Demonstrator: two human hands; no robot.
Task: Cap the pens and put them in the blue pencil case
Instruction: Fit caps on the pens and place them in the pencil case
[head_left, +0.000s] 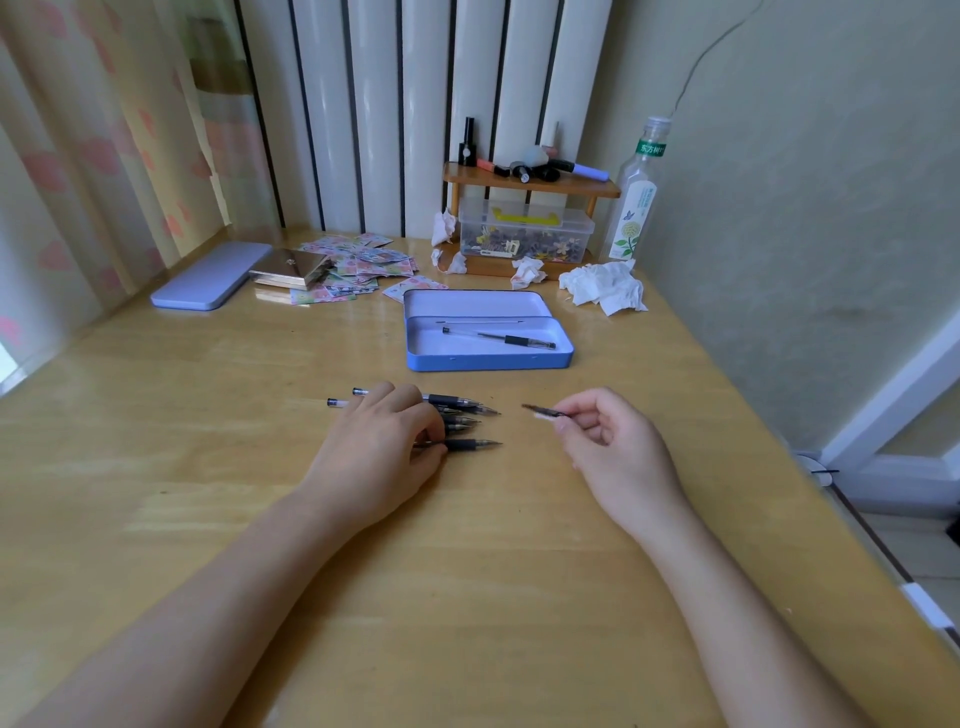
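Pens (457, 415) are lying uncapped under your left hand (382, 441), fingers curling on one; your right hand (608, 441) is pinching a cap (543, 412), ready for capping; case (488, 358) is sitting open beyond.

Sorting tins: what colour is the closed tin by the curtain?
Lilac, pale purple, seen in the head view.

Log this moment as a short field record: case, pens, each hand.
case: blue case open on the table, lid back
in case: one capped pen
loose pens: several uncapped, tips to the right
left hand: resting on the loose pens, pinching the nearest one
right hand: holds a cap pinched in the fingertips, apart from the pens
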